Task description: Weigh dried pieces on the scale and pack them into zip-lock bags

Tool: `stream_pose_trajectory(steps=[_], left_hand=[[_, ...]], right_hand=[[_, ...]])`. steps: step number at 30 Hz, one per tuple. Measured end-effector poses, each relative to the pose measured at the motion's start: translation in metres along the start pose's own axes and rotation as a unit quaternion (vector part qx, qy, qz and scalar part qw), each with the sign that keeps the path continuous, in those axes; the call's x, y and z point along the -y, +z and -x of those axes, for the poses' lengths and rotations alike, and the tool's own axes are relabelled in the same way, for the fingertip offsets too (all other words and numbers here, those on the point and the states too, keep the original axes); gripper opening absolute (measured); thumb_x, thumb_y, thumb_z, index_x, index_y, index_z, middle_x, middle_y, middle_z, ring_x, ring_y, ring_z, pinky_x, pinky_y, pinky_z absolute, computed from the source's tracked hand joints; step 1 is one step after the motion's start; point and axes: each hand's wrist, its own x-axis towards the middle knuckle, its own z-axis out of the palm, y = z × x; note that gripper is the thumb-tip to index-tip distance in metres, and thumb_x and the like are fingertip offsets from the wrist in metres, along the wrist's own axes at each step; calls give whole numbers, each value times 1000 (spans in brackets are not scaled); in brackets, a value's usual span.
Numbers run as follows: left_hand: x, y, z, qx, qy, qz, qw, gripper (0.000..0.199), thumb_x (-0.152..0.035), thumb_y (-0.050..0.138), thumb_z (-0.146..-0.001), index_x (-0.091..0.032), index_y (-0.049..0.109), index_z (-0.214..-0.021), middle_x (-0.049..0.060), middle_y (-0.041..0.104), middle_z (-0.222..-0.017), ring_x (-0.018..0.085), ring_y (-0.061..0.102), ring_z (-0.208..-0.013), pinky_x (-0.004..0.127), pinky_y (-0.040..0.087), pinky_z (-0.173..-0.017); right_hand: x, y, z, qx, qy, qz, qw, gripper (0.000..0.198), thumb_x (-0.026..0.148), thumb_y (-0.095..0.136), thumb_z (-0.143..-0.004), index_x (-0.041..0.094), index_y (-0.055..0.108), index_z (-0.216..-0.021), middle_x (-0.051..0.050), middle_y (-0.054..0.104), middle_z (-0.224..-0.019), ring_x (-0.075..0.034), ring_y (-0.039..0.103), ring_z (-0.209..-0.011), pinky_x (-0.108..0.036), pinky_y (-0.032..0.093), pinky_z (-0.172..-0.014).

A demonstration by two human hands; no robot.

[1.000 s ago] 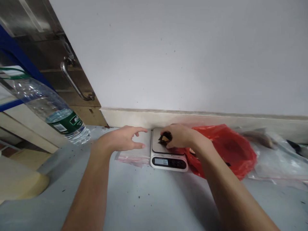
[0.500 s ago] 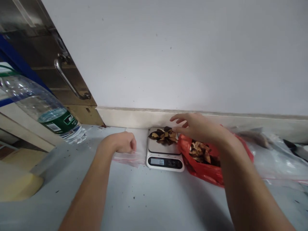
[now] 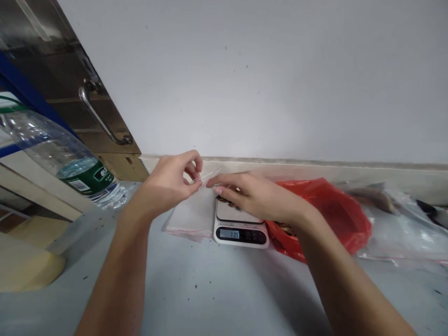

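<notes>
Dried pieces (image 3: 227, 202) lie on the plate of the scale (image 3: 239, 215), partly hidden under the right hand (image 3: 254, 191); the display (image 3: 230, 234) reads what looks like 11.4. So, by judgement, the weighing is at least under way. The thin clear bag (image 3: 207, 178) between the hands shows no contents; bagging appears not yet done. More pieces show at the mouth of the red bag (image 3: 332, 210), right of the scale.

Pose: left hand (image 3: 175, 178) pinches the clear bag between thumb and curled fingers, above the stack of bags (image 3: 187, 219). Right hand reaches leftward over the plate, palm down, fingertips at the bag's edge; cannot tell whether they grip it.
</notes>
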Motion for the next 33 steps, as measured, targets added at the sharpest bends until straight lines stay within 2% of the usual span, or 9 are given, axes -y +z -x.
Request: stream_pose_trajectory(steps=[2,4,9,12,15,17,20,25,33], left_hand=[[-7,2,1,-23,28,15,999,11,-29,61,-77,-22,54,-82,-1,65,-78,14,64,-72,22,48,-62],[-10,3,1,-36,37,5,999,9,-27,60,-77,-22,55,-81,-1,64,-79,13,60,-69,22,47,-62],[-8,-3,2,-68,13,-81,994,4,-24,56,-77,-22,56,-80,-1,66,-82,13,58,-66,24,44,-62],[-3,-5,1,-92,5,-131,987,4,-22,54,-78,-22,57,-79,0,67,-82,15,59,-70,25,41,-63],[5,0,0,-30,12,-137,990,5,-18,52,-75,-22,55,-77,0,65,-80,16,57,-71,27,40,-64],[10,5,-1,29,12,-126,991,6,-15,52,-74,-22,52,-74,0,64,-79,17,57,-71,28,40,-65],[14,12,-3,76,-14,-114,990,10,-12,53,-72,-22,51,-71,0,62,-77,18,58,-73,29,39,-64],[11,13,-3,79,-15,-102,992,8,-15,56,-72,-22,53,-71,1,62,-77,19,59,-73,29,40,-63],[11,12,-3,102,-17,-109,989,8,-15,56,-75,-22,53,-73,1,62,-79,20,60,-76,30,40,-64]], right_hand=[[1,7,-4,-12,3,20,1000,31,34,47,-103,20,68,-84,-1,69,-76,-15,59,-70,-28,44,-69],[2,8,-6,-41,21,7,999,34,36,50,-101,20,60,-72,0,66,-69,-14,57,-62,-27,42,-64],[-6,-3,-3,-125,136,33,982,11,23,56,-93,21,61,-83,-2,72,-76,-15,64,-64,-26,46,-63],[-21,-9,-1,-93,242,109,960,14,14,59,-86,20,66,-96,-7,75,-93,-18,68,-79,-26,48,-68],[-34,-9,-1,-41,311,145,938,32,11,61,-80,21,68,-110,-8,74,-104,-20,69,-88,-25,48,-67],[-39,-7,-3,-27,339,160,927,33,12,65,-78,20,70,-109,-8,74,-103,-21,68,-88,-25,46,-64],[-43,-4,-6,-20,354,162,921,30,11,69,-74,17,72,-104,-9,75,-100,-21,68,-87,-25,44,-62],[-51,-4,-9,-21,360,146,921,27,9,72,-74,15,72,-100,-11,76,-99,-22,68,-90,-24,44,-64],[-53,-23,1,-47,323,39,944,10,11,69,-78,19,69,-84,-2,76,-83,-15,68,-74,-22,48,-65]])
